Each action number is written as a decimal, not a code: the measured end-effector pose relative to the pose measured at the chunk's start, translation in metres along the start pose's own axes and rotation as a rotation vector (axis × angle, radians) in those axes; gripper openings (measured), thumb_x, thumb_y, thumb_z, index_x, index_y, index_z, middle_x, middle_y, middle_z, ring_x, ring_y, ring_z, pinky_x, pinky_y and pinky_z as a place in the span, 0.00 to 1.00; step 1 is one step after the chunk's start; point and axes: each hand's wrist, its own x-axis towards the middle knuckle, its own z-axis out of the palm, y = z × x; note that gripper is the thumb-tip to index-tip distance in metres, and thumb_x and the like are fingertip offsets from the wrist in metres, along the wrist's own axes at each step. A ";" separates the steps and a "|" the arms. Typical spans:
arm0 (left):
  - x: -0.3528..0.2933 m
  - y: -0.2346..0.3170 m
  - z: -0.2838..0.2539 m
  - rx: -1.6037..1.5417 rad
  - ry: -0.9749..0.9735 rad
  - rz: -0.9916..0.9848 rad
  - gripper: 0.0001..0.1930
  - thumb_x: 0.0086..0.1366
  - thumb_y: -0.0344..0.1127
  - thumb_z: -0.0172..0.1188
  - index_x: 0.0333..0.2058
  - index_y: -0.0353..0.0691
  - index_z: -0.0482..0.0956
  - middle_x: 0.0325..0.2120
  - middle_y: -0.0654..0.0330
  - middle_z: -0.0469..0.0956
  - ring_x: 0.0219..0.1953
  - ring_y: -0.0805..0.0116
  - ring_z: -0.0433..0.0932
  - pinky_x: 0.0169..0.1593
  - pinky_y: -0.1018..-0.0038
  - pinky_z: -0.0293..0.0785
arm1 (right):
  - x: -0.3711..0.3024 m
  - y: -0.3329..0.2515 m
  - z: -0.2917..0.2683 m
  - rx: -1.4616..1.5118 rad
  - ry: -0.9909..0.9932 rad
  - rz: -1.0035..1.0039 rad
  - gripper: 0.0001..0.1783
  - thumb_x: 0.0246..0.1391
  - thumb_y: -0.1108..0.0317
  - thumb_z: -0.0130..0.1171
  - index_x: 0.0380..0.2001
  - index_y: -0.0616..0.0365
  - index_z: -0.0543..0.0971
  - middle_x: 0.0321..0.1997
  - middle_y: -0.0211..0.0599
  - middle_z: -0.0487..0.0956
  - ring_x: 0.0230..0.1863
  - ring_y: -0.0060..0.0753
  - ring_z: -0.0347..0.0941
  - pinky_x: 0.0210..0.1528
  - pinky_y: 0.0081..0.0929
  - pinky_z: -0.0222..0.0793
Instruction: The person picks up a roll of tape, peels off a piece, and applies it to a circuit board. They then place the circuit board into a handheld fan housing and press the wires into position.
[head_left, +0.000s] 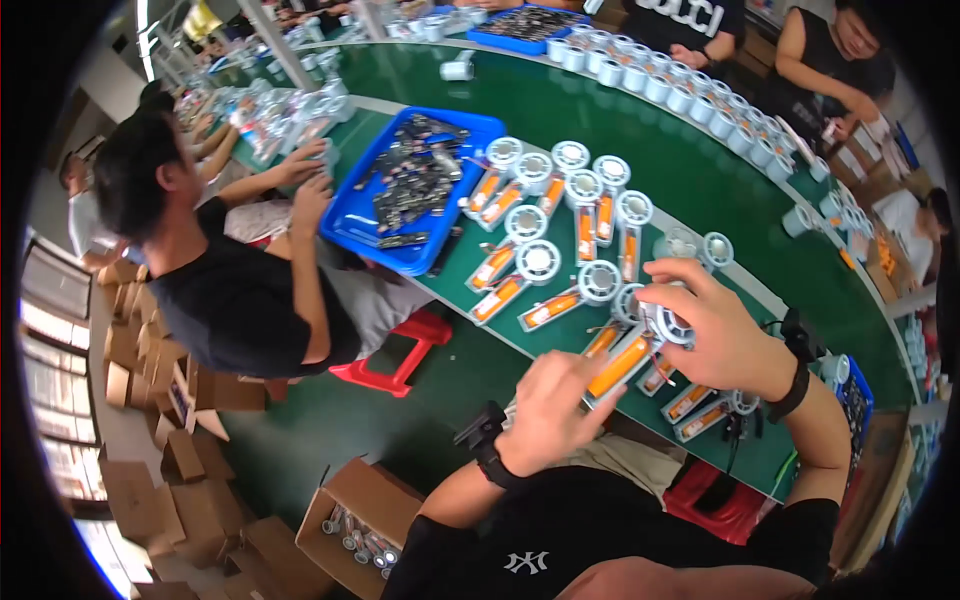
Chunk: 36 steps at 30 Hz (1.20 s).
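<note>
Together, the left fingers (574,374) and right fingers (682,272) grasp a white-headed orange unit (620,367) near similar units (538,262).

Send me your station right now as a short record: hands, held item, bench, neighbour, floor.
Left hand: on the held unit's lower end
Right hand: at its round end
Held unit: pale, with orange insert
Green table: similar units, blue tray of small dark parts
Neighbour: co-worker in black, to the left
Floor: open cardboard box
</note>
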 end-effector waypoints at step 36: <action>-0.050 -0.046 0.047 0.437 -0.059 -0.067 0.16 0.57 0.20 0.63 0.44 0.40 0.80 0.58 0.48 0.72 0.60 0.43 0.69 0.62 0.49 0.64 | -0.231 0.450 -0.148 0.226 0.974 1.603 0.26 0.48 0.38 0.73 0.40 0.42 0.79 0.35 0.26 0.77 0.32 0.28 0.70 0.29 0.26 0.69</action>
